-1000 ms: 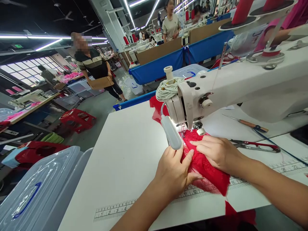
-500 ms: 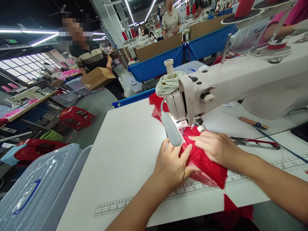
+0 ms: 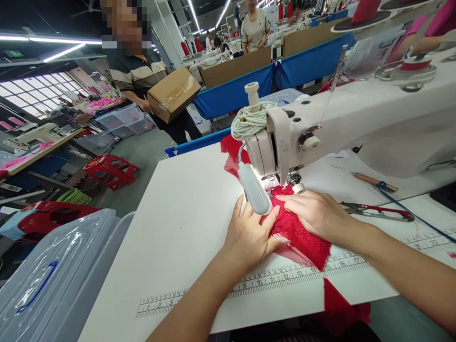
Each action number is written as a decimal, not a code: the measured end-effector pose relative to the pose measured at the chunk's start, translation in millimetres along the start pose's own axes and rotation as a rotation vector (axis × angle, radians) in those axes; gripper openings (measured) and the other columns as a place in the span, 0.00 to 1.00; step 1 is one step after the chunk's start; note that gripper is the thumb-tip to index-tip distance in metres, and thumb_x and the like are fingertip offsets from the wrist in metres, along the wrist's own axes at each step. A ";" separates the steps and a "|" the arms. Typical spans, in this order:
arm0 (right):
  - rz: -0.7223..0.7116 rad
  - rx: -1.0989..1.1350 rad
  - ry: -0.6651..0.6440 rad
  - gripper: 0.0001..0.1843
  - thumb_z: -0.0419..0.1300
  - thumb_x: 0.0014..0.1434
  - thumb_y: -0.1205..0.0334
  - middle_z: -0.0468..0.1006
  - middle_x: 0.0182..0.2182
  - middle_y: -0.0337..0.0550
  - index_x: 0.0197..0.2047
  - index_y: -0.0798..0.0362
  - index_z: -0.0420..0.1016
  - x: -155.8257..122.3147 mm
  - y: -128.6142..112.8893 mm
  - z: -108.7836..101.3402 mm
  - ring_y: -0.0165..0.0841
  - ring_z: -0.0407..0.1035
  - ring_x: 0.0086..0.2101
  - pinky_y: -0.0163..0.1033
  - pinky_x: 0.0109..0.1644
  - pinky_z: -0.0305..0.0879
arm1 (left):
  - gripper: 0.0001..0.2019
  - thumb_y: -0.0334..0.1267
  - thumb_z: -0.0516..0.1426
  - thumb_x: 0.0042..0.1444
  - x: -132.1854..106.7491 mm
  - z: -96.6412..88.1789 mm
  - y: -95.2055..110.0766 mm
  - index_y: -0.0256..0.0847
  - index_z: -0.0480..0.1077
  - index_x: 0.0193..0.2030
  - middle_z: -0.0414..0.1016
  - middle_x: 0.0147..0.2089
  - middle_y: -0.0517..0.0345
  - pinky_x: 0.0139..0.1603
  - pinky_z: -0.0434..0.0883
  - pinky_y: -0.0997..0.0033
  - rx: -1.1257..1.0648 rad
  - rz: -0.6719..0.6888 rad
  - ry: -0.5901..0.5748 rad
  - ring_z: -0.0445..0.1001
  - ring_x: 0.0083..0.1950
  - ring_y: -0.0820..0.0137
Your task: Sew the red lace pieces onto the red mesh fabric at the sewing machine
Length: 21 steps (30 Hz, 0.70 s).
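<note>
Red lace fabric (image 3: 309,242) lies under the needle area of a white sewing machine (image 3: 342,114), with a sheer layer along its near edge. My left hand (image 3: 247,235) rests on the fabric's left side, fingers spread and thumb out; the machine's small grey lamp (image 3: 254,189) hides some fingertips. Flat on the fabric from the right, my right hand (image 3: 317,213) presses with its fingers stretched toward the presser foot (image 3: 270,192). Both hands are open on the cloth. More red fabric (image 3: 233,154) lies behind the machine head.
Thread snips (image 3: 379,211) and a wooden-handled awl (image 3: 372,179) lie right of my right hand. A printed ruler (image 3: 256,285) runs along the table's front. Red fabric (image 3: 338,304) hangs at the edge. Lidded plastic bins (image 3: 60,266) stand left; a person carries a cardboard box (image 3: 174,95).
The red fabric and both hands have shifted slightly away from me, toward the needle. In the background, the person with the cardboard box has come nearer and moved right.
</note>
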State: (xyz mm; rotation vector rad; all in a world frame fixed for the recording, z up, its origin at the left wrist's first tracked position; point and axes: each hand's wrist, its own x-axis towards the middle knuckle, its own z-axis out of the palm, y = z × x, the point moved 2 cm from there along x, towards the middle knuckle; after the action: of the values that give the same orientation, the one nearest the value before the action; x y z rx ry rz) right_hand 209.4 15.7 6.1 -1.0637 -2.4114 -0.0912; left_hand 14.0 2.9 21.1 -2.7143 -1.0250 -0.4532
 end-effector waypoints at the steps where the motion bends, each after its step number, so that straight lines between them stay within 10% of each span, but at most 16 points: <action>1: 0.006 0.007 0.001 0.17 0.48 0.54 0.79 0.81 0.47 0.45 0.33 0.53 0.75 -0.2 0.5 -0.4 0.37 0.71 0.37 0.40 0.34 0.71 | 0.34 0.60 0.40 0.67 1.1 -0.9 -0.4 0.34 0.70 0.59 0.73 0.56 0.38 0.54 0.68 0.44 -0.022 0.015 0.010 0.68 0.58 0.49; 9: -0.130 0.110 0.029 0.24 0.48 0.53 0.81 0.80 0.48 0.47 0.45 0.54 0.77 -8.9 -1.8 -0.1 0.39 0.71 0.43 0.46 0.44 0.72 | 0.27 0.52 0.40 0.70 4.6 -1.1 0.1 0.33 0.72 0.43 0.70 0.33 0.50 0.30 0.70 0.64 -0.158 0.135 -0.013 0.68 0.32 0.65; 21: -0.054 0.025 0.081 0.20 0.47 0.54 0.80 0.81 0.41 0.49 0.39 0.55 0.77 -12.0 -3.7 2.6 0.38 0.71 0.40 0.44 0.39 0.69 | 0.33 0.56 0.41 0.68 -4.2 0.6 7.6 0.27 0.70 0.57 0.74 0.50 0.35 0.39 0.74 0.57 -0.118 0.085 0.007 0.71 0.42 0.58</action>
State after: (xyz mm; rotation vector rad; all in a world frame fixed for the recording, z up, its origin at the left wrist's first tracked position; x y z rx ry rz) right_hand 212.5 5.7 -1.3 -0.9661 -2.3627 -0.1201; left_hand 16.2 -5.1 18.4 -2.8443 -0.9044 -0.5228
